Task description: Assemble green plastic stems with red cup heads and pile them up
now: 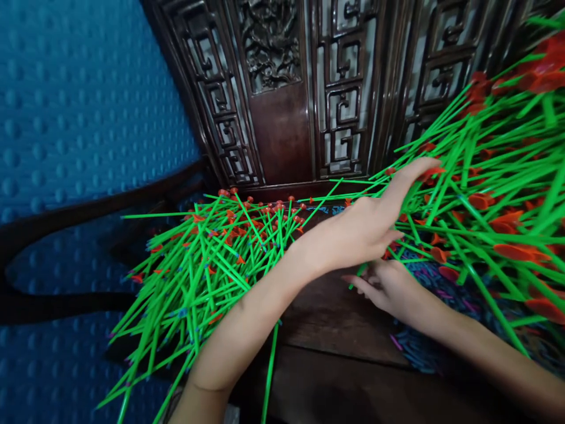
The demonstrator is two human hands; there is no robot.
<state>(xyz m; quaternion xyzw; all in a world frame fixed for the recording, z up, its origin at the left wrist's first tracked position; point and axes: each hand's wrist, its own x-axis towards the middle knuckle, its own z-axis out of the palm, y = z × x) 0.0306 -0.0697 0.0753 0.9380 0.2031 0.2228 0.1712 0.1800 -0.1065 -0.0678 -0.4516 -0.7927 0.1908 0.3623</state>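
Observation:
My left hand (375, 218) reaches across to the right, its fingers stretched out and spread beside a heap of thin green plastic sticks (468, 141) with orange-red, suction-cup-like ends. Just below it, my right hand (388, 285) has its fingers curled together around a green stick (362, 270). Only short bits of that stick show; the rest is hidden by the hands. Under my left forearm lies a second pile of green sticks (194, 277), with red cups and small blue tips among them.
All this lies on a dark wooden bench (326, 318) with a carved, openwork backrest (282, 135). Many small blue and purple pieces (424, 341) are spread under the right heap. A curved wooden armrest (101, 197) and blue dimpled padding (79, 106) are at the left.

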